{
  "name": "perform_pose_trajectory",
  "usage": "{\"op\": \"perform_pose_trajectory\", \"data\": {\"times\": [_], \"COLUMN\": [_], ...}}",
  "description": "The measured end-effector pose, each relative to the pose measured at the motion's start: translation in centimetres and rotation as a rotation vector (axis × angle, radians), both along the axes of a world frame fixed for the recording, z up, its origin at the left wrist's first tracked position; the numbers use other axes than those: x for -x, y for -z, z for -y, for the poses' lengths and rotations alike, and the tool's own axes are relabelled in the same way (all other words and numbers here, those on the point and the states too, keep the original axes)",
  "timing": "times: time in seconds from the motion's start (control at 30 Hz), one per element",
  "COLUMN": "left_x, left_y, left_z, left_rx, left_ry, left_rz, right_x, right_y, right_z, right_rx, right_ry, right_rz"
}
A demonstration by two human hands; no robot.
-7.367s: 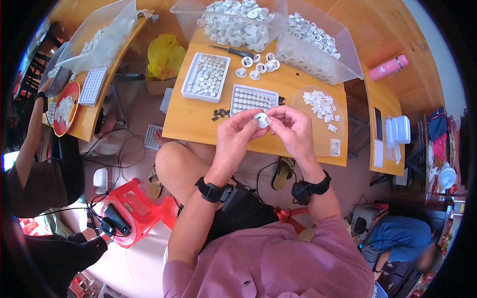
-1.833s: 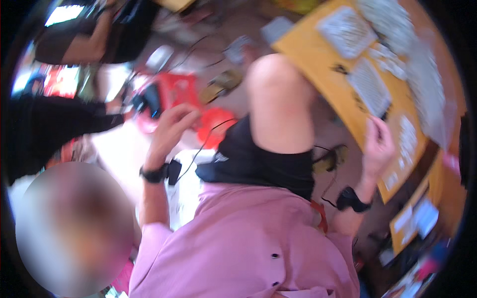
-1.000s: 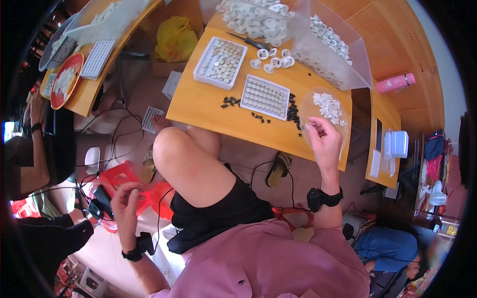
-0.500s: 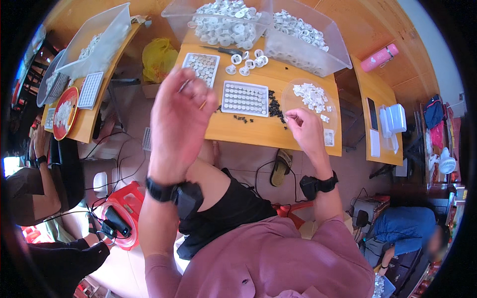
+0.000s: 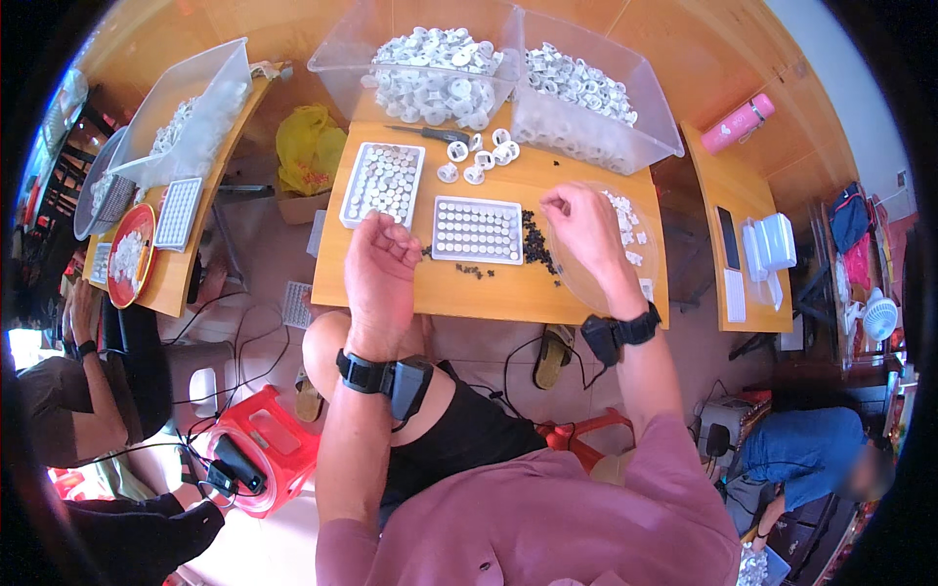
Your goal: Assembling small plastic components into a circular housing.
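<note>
My right hand [image 5: 584, 227] pinches at small white plastic caps [image 5: 625, 217] at 1 o'clock: light, stiff, grip rims; left hand [image 5: 379, 272] loosely curled, empty.

— How is the left hand [image 5: 379, 269]?
— Back up, fingers curled loosely inward, forearm rising straight from the lower edge, a black band on its wrist.
— And the right hand [image 5: 586, 227]?
— Farther forward and out to the side, fingertips [image 5: 553, 202] pinched together and pointing down, wrist bent, also banded in black.
</note>
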State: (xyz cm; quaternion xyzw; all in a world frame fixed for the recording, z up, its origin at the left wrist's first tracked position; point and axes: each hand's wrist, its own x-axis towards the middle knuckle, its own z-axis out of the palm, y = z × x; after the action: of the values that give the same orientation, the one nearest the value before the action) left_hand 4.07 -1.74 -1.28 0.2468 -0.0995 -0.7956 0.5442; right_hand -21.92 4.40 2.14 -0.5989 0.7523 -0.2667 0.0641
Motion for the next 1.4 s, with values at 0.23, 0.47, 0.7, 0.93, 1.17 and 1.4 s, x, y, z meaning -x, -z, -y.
{"op": "perform_pose_trajectory", "data": {"times": [0.23,0.47,0.7,0.93,1.17,1.4], "left_x": [2.2,2.5,2.3,3.6,2.8,1.3], "left_y": [0.8,1.1,0.4,-0.2,-0.1,-1.2], "left_z": [-0.2,-0.2,-0.6,-1.7,-1.7,-0.6], "left_rx": [0.038,0.129,0.174,0.576,0.519,0.210], "left_ry": [0.225,0.296,0.315,0.176,0.274,0.112], "left_rz": [0.108,0.203,0.273,0.384,0.392,-0.004], "right_x": [-1.7,-1.3,-3.2,-9.2,-10.6,-3.5], "right_y": [1.2,3.3,0.4,1.2,1.5,2.3], "right_z": [8.8,11.1,5.2,0.3,-1.1,-2.7], "right_rx": [0.006,-0.030,0.035,0.092,0.051,0.174], "right_ry": [-0.050,0.039,-0.041,0.069,0.082,0.159], "right_rz": [-0.012,-0.148,0.864,1.585,1.599,0.376]}}
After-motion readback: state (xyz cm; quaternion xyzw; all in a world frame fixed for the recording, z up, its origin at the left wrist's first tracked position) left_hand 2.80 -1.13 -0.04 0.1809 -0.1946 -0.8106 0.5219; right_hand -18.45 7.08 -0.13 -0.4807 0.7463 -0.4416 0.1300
